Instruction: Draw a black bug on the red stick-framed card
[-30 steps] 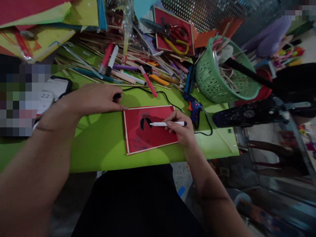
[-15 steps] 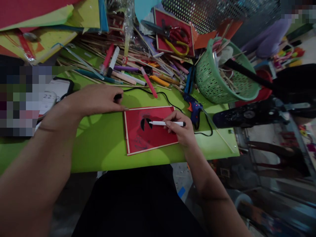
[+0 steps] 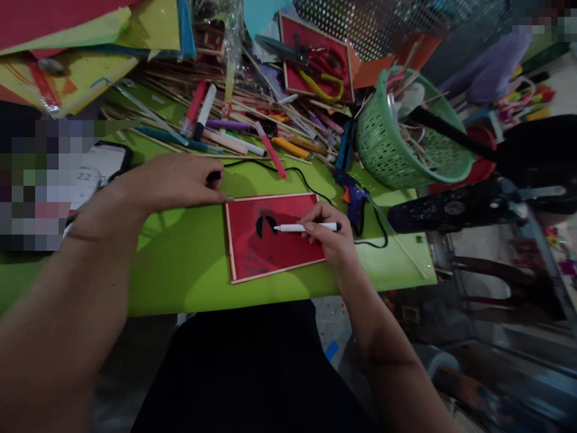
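Note:
In my right hand [image 3: 328,231] is a slim white marker [image 3: 292,228] with a black end, pinched between thumb and fingers. Its tip rests on a dark drawn shape on a red card [image 3: 288,255] edged with thin pale sticks, which lies flat on the green table. Black curved patches and faint grey lines mark the card's surface. My left hand [image 3: 184,179] has its fingers curled around a small black marker cap [image 3: 213,176], only partly visible, and one fingertip touches the card's upper left corner.
Behind the card lie loose markers [image 3: 206,111] and thin wooden sticks. A blue glue gun [image 3: 357,201] with its black cord sits to the right, near a green basket [image 3: 383,144]. Scissors [image 3: 322,90] rest on another red framed card. A phone [image 3: 115,157] is at left.
The marker tip shifted slightly left and up, then came back right and down on the dark shape. My left hand has stayed at the card's corner.

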`<state>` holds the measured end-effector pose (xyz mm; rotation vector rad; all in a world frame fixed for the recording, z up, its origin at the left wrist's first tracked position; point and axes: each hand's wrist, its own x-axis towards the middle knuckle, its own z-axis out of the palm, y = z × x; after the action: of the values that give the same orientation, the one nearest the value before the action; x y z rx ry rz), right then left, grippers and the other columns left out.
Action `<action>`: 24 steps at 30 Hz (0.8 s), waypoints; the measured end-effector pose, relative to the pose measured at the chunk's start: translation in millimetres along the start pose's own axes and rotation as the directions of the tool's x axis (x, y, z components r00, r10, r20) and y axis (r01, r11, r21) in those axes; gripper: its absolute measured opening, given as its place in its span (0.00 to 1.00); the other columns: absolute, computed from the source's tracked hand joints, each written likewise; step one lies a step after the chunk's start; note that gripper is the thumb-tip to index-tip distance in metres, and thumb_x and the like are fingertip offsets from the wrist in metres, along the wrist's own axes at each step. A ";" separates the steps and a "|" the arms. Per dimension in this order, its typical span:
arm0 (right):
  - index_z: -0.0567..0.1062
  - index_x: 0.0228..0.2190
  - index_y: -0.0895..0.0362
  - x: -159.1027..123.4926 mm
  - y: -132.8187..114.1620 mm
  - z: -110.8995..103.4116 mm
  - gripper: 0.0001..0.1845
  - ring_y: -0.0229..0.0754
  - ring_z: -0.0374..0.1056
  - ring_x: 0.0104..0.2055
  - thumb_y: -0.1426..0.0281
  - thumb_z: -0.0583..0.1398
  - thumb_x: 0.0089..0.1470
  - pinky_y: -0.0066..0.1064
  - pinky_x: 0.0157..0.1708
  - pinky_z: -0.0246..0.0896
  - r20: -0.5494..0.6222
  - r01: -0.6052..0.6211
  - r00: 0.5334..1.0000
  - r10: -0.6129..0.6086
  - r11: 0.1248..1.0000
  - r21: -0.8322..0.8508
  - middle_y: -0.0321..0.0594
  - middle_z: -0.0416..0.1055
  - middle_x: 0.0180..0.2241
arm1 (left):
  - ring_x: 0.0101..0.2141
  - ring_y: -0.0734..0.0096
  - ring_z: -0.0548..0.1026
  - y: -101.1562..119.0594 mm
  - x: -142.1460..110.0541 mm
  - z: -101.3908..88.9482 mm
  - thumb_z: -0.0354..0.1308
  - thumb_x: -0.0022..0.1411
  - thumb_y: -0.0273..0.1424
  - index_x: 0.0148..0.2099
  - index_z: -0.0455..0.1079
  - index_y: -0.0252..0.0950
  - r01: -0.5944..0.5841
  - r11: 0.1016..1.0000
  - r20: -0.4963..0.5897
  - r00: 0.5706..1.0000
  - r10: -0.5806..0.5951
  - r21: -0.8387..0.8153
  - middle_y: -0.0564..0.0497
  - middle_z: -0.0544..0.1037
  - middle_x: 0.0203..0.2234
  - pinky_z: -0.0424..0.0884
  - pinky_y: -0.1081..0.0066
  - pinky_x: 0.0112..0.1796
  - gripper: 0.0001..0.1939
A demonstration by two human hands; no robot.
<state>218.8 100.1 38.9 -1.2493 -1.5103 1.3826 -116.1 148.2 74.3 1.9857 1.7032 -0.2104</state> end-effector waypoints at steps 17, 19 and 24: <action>0.82 0.31 0.51 0.9 0.3 2.0 0.12 0.37 0.64 0.22 0.58 0.74 0.55 0.31 0.25 0.62 -0.004 -0.003 1.000 0.003 1.000 -0.010 0.33 0.79 0.25 | 0.31 0.63 0.71 3.2 -1.4 -2.4 0.67 0.65 0.50 0.37 0.73 0.42 0.009 0.999 -0.003 1.000 -0.009 -0.038 0.53 0.78 0.30 0.56 0.63 0.34 0.18; 0.81 0.30 0.51 0.9 0.7 1.6 0.12 0.37 0.64 0.22 0.58 0.74 0.54 0.31 0.25 0.62 -0.006 -0.005 1.000 0.005 1.000 -0.009 0.33 0.78 0.24 | 0.32 0.62 0.72 2.9 -1.3 -2.5 0.68 0.66 0.50 0.38 0.73 0.42 0.004 0.999 -0.002 1.000 -0.004 -0.039 0.52 0.79 0.31 0.56 0.63 0.35 0.18; 0.81 0.31 0.51 0.8 1.4 0.8 0.13 0.37 0.64 0.23 0.57 0.74 0.56 0.31 0.25 0.62 -0.001 -0.003 1.000 0.003 1.000 -0.006 0.33 0.77 0.25 | 0.32 0.63 0.72 1.5 -0.5 -1.6 0.67 0.68 0.49 0.40 0.74 0.41 0.011 1.000 0.007 1.000 -0.011 -0.012 0.53 0.80 0.32 0.57 0.63 0.34 0.17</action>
<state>218.1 100.6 37.3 -1.2559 -1.5143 1.3799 -115.2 148.5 76.3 1.9648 1.7074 -0.2100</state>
